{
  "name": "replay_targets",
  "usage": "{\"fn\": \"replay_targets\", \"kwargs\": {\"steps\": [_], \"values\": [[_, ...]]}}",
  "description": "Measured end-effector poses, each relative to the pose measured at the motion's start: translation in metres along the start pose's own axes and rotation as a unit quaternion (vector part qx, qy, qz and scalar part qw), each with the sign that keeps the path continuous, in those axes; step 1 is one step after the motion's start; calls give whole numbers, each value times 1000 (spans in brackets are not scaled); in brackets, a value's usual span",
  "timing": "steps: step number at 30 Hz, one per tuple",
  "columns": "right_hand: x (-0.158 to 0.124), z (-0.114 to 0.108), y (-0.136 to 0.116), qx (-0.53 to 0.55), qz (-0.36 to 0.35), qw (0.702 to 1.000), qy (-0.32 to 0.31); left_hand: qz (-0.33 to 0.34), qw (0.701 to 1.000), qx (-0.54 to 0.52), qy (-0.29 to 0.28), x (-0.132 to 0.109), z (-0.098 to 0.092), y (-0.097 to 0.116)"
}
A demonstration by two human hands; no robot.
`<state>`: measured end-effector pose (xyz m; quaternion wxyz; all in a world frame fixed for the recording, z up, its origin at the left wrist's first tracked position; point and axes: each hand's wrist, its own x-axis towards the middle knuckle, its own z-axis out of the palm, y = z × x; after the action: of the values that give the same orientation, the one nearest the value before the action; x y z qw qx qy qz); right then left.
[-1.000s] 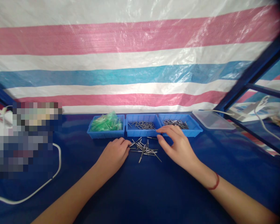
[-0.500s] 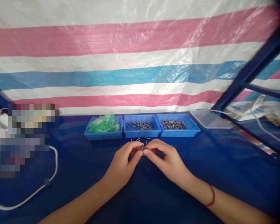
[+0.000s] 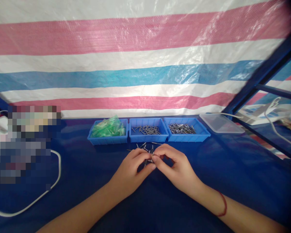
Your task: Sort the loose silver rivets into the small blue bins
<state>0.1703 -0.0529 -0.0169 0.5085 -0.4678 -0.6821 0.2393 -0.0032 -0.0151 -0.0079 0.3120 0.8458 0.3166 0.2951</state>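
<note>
My left hand point(image 3: 133, 166) and my right hand point(image 3: 176, 165) meet fingertip to fingertip just in front of the blue bins. Thumb and forefinger of the right hand are pinched on a small piece, too small and covered to name. The left fingers curl in against the same spot, with the thumb a little below the forefinger; what they hold is hidden. Behind and under the fingertips, several loose metal screw-like pins point(image 3: 144, 146) lie scattered on the dark blue table point(image 3: 145, 207).
Three blue bins stand in a row: the left bin point(image 3: 108, 140) holds green plastic packets point(image 3: 109, 127), the middle bin point(image 3: 147, 138) and right bin point(image 3: 189, 138) hold metal pins. A clear lid point(image 3: 221, 123) lies right. A white cable point(image 3: 59, 165) curves at left.
Both hands have shifted slightly right in view. The left thumb has dropped a little away from its forefinger, while the right hand keeps its pinch.
</note>
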Motion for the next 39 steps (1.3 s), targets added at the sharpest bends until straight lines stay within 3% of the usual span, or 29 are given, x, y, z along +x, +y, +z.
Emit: {"fn": "replay_targets", "kwargs": {"steps": [15,25,32,35,39], "values": [[2,-1,-2,-3,-15,1000,-8,-11,1000,-4,9,-1,1,-2],[6,-6,-1,-33,-12,999,-15,-4,999,32,40,0,-9,-1],[9,-8,-2,-124,-107,986,-41,12,997,58,53,-3,-14,2],[16,-20,2,-187,-127,974,-6,9,993,109,41,-2,-19,0],[31,-55,16,-305,-101,940,117,7,974,224,-22,0,-28,-8]]}}
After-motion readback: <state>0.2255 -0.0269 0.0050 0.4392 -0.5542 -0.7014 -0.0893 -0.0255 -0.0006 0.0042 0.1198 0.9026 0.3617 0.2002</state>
